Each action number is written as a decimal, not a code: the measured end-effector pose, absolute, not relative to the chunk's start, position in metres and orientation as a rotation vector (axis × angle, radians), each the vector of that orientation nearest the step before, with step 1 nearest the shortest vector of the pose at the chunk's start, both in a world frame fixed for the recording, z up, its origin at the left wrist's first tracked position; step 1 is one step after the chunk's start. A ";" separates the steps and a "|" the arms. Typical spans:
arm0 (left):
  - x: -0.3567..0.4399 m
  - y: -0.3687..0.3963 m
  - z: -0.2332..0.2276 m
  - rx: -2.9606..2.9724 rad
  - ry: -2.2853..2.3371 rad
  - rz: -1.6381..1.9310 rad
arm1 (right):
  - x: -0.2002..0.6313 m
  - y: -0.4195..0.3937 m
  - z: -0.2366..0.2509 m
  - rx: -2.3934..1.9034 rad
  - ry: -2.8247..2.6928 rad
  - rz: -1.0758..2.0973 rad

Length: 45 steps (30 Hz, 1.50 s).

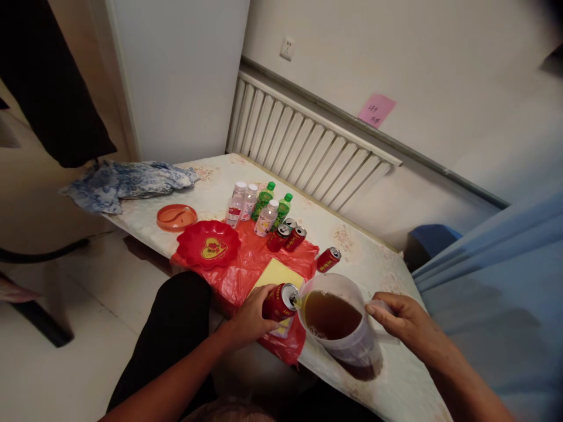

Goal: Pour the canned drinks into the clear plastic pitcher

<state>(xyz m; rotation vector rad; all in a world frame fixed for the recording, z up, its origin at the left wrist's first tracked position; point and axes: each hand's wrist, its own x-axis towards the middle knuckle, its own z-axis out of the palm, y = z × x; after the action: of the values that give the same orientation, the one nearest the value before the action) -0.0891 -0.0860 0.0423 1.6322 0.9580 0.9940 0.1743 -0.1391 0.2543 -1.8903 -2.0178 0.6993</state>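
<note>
Counter (387, 275) with a pale floral cover, set against a wall radiator (303, 146); a blue patterned cloth (127, 183) lies at its far left end. A red plastic sheet (246, 264) covers the near part, carrying a red dish (209, 243) and a yellow pad (277, 272); an orange dish (176, 217) sits just beside the sheet. Clear jug (347, 328) at the near edge, roughly half full of brown liquid; the right hand (402, 319) is closed on its handle. Five small bottles (257, 205), two with green caps, stand grouped behind three red cans (288, 234); another can lies apart (328, 259). The left hand (253, 316) grips a tilted can (279, 302), its open end touching the jug rim.
</note>
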 end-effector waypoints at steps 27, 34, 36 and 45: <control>-0.092 -0.087 0.047 1.646 0.960 0.964 | 0.177 -0.136 0.253 -1.901 -2.048 0.730; -0.091 -0.088 0.048 1.635 0.964 0.951 | 0.175 -0.135 0.253 -1.900 -2.054 0.735; -0.091 -0.087 0.048 1.639 0.964 0.951 | 0.176 -0.135 0.253 -1.894 -2.051 0.743; -0.091 -0.088 0.046 1.646 0.964 0.961 | 0.178 -0.135 0.251 -1.874 -2.053 0.756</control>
<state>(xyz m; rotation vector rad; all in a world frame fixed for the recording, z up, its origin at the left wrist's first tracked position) -0.0915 -0.0880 0.0465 1.6458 0.9640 0.9610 0.1776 -0.1352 0.2508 -1.8737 -2.0529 0.7565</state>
